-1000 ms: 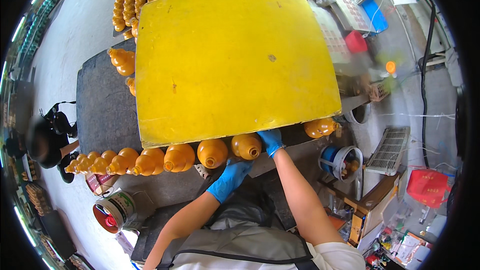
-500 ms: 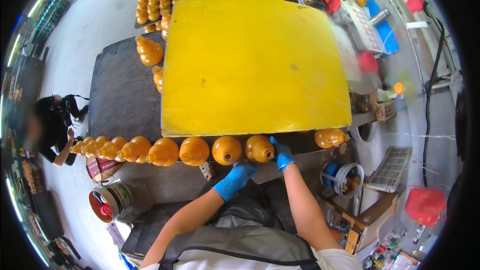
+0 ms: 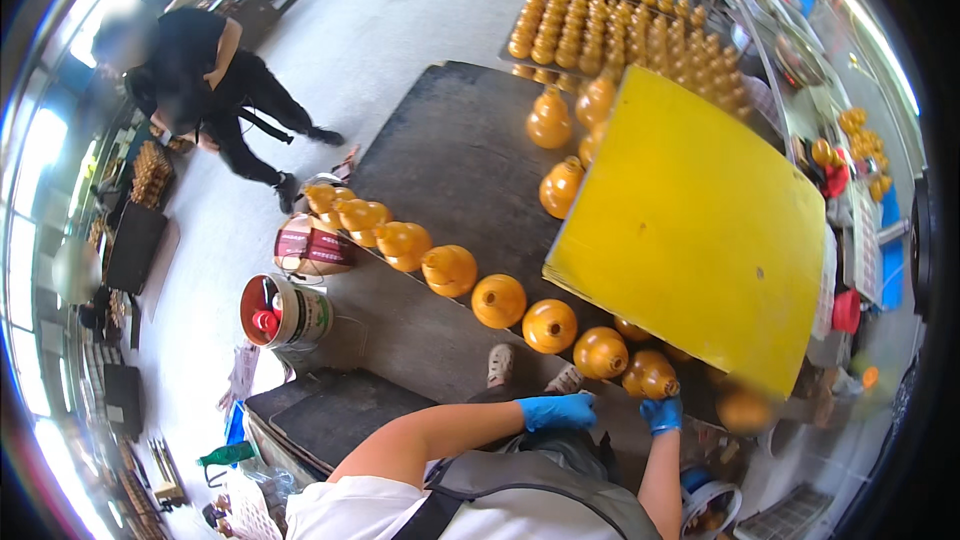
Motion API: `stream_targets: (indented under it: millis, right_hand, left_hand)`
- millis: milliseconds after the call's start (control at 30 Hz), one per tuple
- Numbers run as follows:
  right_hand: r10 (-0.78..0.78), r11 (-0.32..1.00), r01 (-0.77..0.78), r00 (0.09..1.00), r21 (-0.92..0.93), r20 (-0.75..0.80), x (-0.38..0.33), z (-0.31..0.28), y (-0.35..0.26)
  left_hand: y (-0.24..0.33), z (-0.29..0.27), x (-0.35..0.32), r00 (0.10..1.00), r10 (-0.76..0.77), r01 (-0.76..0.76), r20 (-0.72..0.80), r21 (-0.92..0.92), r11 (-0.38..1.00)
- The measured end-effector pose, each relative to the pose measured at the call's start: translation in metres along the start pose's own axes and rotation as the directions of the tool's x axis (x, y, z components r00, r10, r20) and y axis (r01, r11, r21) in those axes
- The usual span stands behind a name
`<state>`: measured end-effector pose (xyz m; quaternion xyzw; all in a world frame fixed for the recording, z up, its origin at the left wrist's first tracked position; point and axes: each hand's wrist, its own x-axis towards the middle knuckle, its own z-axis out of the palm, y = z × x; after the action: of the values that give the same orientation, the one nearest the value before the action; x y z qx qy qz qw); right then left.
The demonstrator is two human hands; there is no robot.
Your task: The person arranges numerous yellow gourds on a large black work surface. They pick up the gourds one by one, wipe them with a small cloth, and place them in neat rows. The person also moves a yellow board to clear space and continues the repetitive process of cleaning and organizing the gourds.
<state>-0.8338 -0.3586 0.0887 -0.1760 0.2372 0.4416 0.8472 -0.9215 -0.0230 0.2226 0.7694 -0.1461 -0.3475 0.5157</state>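
Note:
Glossy orange-brown gourd-shaped bottles stand in a slanting row along the near edge of the dark table (image 3: 450, 140). In a blue glove, my right hand (image 3: 662, 414) grips the near side of one gourd-shaped bottle (image 3: 650, 374) towards the right end. My left hand (image 3: 558, 411), also gloved in blue, is held apart from the row, before my apron. Its fingers are curled together, and whatever they may hold is hidden. Left of the gripped one are another gourd-shaped bottle (image 3: 601, 352) and several more.
A large yellow board (image 3: 700, 230) covers the table's right part. Gourd-shaped bottles (image 3: 549, 120) stand beside it, with many more on a far rack (image 3: 580, 25). At left are a bucket (image 3: 300, 315), a red-and-white carton (image 3: 315, 245) and a person in black (image 3: 235, 70).
My view has swung left, so the table and board now sit slanted and farther right. My left hand has drawn back from the row; my right remains at a bottle.

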Motion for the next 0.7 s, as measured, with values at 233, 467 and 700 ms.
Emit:
stream_targets:
  millis: [233,467,700]
  right_hand:
    - [-0.397,0.781,0.113,0.850,-0.614,-0.347,0.019,0.096,0.065]
    - [-0.516,0.854,0.394,0.725,-0.341,-0.456,0.032,0.091,0.071]
    - [-0.350,0.937,0.235,0.637,-0.260,-0.686,0.012,0.114,0.094]
  left_hand:
    - [0.010,-0.127,-0.228,0.579,-0.444,0.445,-0.684,-0.192,0.875]
    - [-0.055,-0.292,-0.348,0.151,0.264,0.813,-0.953,0.271,0.515]
    - [-0.120,-0.317,-0.358,0.402,-0.030,0.882,-0.915,0.378,0.281]
